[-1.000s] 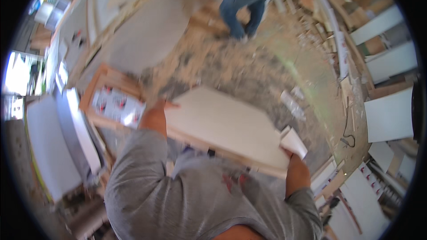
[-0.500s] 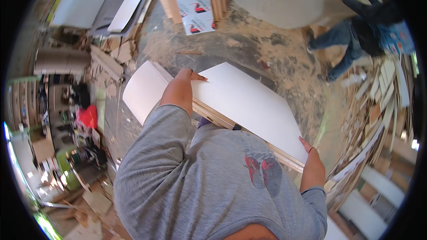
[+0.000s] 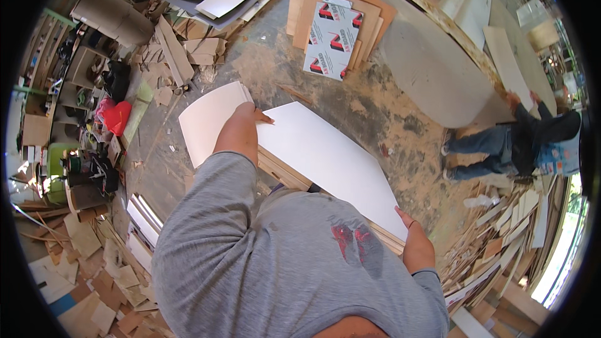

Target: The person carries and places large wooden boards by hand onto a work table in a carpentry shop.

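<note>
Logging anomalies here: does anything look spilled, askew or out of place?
Sandy dust is scattered over the floor, and wood offcuts lie jumbled at lower left, untidy rather than stacked. The white board shows no clear damage.

Count of items, as I tally them remotely: two hands of the wearer, one left hand [image 3: 247, 116] and one right hand [image 3: 417, 235]; one white panel [image 3: 328, 156]; two red patches [image 3: 342, 242] on one grey shirt [image 3: 282, 250]; one co-worker [image 3: 523, 147], with two hands showing; one foremost printed panel [image 3: 330, 42]; one brown cylinder [image 3: 113, 15]; one red bundle [image 3: 117, 117]. Brown boards [image 3: 371, 36] behind the printed panel: several, overlapping, exact number unclear to me. Wood offcuts [image 3: 116, 281]: too many to count.
</note>
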`<move>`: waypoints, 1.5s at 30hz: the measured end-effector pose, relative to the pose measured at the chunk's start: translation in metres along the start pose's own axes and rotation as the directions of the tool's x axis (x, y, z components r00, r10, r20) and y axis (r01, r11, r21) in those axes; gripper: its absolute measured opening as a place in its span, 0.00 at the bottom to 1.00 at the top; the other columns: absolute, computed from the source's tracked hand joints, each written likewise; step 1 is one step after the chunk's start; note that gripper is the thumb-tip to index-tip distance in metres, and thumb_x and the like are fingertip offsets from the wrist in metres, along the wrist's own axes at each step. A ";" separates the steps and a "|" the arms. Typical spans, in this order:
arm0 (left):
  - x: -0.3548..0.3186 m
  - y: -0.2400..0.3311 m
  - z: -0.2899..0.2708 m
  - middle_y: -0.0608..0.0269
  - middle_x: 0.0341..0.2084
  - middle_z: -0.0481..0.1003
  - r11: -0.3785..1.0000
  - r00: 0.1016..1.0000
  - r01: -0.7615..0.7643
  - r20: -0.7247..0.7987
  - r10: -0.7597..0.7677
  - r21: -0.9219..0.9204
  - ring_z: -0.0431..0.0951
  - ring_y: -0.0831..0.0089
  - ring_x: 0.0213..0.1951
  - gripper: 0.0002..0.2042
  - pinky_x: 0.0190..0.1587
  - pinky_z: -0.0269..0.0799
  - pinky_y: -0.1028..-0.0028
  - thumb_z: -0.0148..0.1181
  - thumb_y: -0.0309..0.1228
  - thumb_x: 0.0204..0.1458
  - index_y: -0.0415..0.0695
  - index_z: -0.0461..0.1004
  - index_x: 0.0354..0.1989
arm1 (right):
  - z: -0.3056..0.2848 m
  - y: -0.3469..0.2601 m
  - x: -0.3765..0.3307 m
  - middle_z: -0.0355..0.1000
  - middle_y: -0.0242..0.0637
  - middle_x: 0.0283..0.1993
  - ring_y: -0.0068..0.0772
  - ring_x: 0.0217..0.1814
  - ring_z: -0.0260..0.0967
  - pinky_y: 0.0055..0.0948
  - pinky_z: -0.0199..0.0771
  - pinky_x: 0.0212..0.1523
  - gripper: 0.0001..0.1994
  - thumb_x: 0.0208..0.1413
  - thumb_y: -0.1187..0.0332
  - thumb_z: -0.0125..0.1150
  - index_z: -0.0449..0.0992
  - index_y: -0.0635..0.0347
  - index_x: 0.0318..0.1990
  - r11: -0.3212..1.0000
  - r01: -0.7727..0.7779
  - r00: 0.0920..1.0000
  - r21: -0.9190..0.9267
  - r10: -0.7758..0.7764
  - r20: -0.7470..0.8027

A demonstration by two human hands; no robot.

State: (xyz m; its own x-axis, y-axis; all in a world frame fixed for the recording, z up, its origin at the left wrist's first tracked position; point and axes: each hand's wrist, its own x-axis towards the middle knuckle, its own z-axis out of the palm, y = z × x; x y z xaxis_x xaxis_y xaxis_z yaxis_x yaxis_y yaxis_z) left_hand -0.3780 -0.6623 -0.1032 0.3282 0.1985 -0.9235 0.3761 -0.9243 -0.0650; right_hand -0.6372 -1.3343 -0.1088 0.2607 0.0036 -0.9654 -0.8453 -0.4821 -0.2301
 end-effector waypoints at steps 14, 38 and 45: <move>0.063 -0.053 -0.165 0.55 0.57 0.56 0.945 0.938 -0.325 0.145 0.316 0.044 0.56 0.60 0.57 0.47 0.57 0.50 0.67 0.53 0.69 0.26 0.48 0.61 0.55 | -0.052 -0.207 0.126 0.59 0.41 0.56 0.36 0.56 0.54 0.32 0.51 0.56 0.37 0.47 0.40 0.45 0.59 0.63 0.56 0.972 0.194 0.972 -0.130 -0.209 -0.110; 0.058 -0.227 -0.336 0.54 0.52 0.62 0.933 0.995 0.097 0.025 -0.094 -0.347 0.61 0.61 0.53 0.45 0.55 0.53 0.67 0.51 0.68 0.30 0.42 0.64 0.51 | 0.030 -0.589 0.136 0.52 0.43 0.61 0.37 0.63 0.47 0.33 0.42 0.61 0.38 0.47 0.41 0.48 0.57 0.64 0.56 0.940 0.009 0.995 -0.340 0.025 0.095; 0.078 -0.326 -0.308 0.54 0.44 0.69 0.793 0.971 0.144 0.241 0.004 -0.592 0.68 0.63 0.45 0.39 0.50 0.59 0.67 0.49 0.65 0.37 0.42 0.68 0.47 | 0.080 -0.702 0.164 0.61 0.40 0.55 0.35 0.55 0.57 0.32 0.51 0.56 0.36 0.45 0.37 0.45 0.64 0.59 0.53 0.951 -0.045 0.965 -0.306 0.120 0.232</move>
State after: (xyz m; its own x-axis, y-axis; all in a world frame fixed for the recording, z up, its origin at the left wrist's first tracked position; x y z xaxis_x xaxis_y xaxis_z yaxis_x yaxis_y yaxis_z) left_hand -0.2080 -0.2453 -0.0378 0.1113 0.1106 -0.9876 0.8582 -0.5118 0.0394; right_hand -0.0385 -0.9255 -0.1154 0.0421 0.1491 -0.9879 -0.6730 -0.7266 -0.1383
